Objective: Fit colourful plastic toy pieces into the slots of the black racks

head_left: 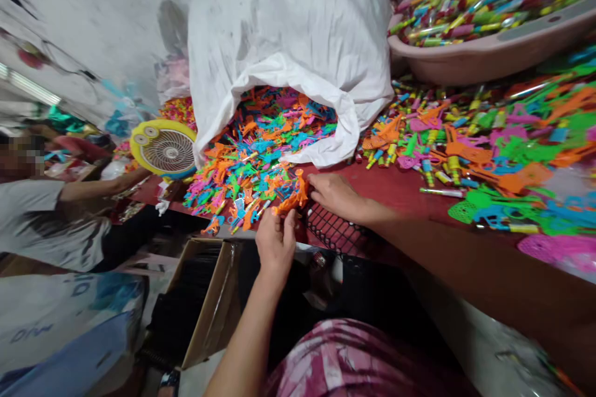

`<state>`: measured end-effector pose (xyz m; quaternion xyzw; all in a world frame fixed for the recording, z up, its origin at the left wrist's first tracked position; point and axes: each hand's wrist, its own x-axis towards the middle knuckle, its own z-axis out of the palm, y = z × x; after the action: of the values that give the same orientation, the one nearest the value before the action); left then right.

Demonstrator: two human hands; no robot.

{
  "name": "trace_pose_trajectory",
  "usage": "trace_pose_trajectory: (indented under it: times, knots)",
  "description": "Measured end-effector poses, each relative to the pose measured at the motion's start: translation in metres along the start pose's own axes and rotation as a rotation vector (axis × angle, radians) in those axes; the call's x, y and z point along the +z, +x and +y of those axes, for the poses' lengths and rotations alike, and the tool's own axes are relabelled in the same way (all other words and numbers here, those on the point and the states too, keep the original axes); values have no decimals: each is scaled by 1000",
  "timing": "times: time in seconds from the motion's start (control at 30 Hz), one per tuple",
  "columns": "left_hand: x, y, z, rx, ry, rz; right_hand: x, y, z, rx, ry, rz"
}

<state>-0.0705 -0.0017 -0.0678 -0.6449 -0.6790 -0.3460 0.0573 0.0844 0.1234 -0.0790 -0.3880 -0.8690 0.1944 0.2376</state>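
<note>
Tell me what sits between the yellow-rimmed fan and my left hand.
In the head view, a heap of small plastic pieces, mostly orange, green, blue and pink, lies between the fan and your left hand.

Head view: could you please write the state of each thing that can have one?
White sack, mouth open, colourful pieces spilled out.
Pink basin, heaped full.
Fan, on or off unclear.
Cardboard box, open.
Left hand, curled at orange pieces.
Right hand, fingers bent beside them.
</note>
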Motion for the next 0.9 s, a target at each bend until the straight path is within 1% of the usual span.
trace_pose_trajectory:
  times: [0.07,0.13,0.2,0.27,0.33,0.43,0.53,0.63,0.77,0.9]
  knots:
    - [6,-2,1,14,2,70,-1,-1,1,-24,23,-2]
    - [9,-2,3,50,119,96,2,-2,4,-62,52,15]
    - [9,2,4,92,224,89,9,0,11,-97,65,71]
    - [7,6,7,72,280,95,18,3,19,-146,60,127]
    - [4,9,11,41,314,70,25,5,27,-175,58,166]
    - [-2,12,19,-21,349,-36,31,7,35,-198,68,201]
    - [-9,17,26,-46,340,-203,31,7,37,-211,63,169]
    - [-17,25,29,-63,300,-322,29,8,36,-244,72,150]
    - [-26,31,30,-113,261,-426,31,9,38,-246,79,136]
    - [-27,32,32,-111,247,-454,36,10,44,-221,50,130]
